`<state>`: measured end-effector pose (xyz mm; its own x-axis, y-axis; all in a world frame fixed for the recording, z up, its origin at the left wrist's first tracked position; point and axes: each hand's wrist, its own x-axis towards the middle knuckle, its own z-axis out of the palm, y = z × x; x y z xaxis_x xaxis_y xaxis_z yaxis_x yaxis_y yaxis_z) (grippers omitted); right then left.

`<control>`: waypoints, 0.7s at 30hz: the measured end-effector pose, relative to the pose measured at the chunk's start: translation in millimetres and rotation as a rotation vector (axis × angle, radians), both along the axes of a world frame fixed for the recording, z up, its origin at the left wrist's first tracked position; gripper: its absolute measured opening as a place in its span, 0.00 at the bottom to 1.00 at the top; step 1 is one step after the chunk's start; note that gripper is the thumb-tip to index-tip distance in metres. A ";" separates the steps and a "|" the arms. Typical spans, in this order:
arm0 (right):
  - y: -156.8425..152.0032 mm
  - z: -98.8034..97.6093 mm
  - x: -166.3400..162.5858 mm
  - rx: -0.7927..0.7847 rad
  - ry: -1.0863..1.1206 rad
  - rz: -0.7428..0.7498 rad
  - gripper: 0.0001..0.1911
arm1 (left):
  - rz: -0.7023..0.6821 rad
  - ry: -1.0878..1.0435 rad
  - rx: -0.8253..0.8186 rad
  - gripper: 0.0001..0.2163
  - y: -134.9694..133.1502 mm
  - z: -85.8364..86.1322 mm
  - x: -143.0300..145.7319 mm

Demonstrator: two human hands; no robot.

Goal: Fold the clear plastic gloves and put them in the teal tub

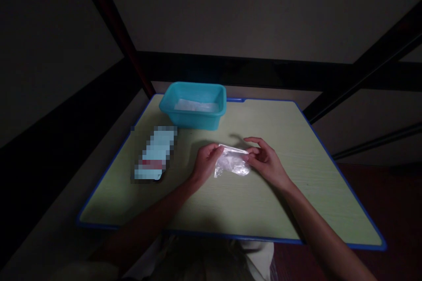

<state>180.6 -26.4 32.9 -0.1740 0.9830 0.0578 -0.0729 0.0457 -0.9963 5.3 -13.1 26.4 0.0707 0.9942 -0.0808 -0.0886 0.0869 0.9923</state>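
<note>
A small clear plastic bag [232, 162] is stretched between my two hands, above the middle of the table. My left hand [207, 162] pinches its left upper corner between thumb and fingers. On the other side, my right hand [265, 162] grips the right edge with the thumb and bent fingers, while the index finger sticks out to the left above the bag. The plastic is shiny and wrinkled; whether anything lies inside it, I cannot tell.
A turquoise plastic basin [198, 120] stands at the back left, with whitish flat pieces [194, 105] inside. Left of my hands lies a blurred-out pale blue oblong object [156, 151]. The pale table [280, 118] has a blue rim, and a dark-banded wall rises behind it.
</note>
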 end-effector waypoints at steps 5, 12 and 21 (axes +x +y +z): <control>-6.0 -4.1 -11.6 0.034 0.018 -0.056 0.23 | 0.082 -0.026 0.027 0.15 -1.6 1.9 1.0; -8.3 -6.7 -18.8 0.031 -0.069 -0.054 0.12 | 0.088 -0.068 0.043 0.15 -5.2 7.0 3.5; -7.8 -5.7 -18.1 -0.010 -0.111 -0.088 0.16 | 0.055 -0.073 0.042 0.17 -4.0 1.8 3.3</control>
<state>162.5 -34.2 27.3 -0.0922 0.9952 0.0334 0.0418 0.0373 -0.9984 8.6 -17.1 28.2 0.0205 0.9992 -0.0353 -0.1641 0.0382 0.9857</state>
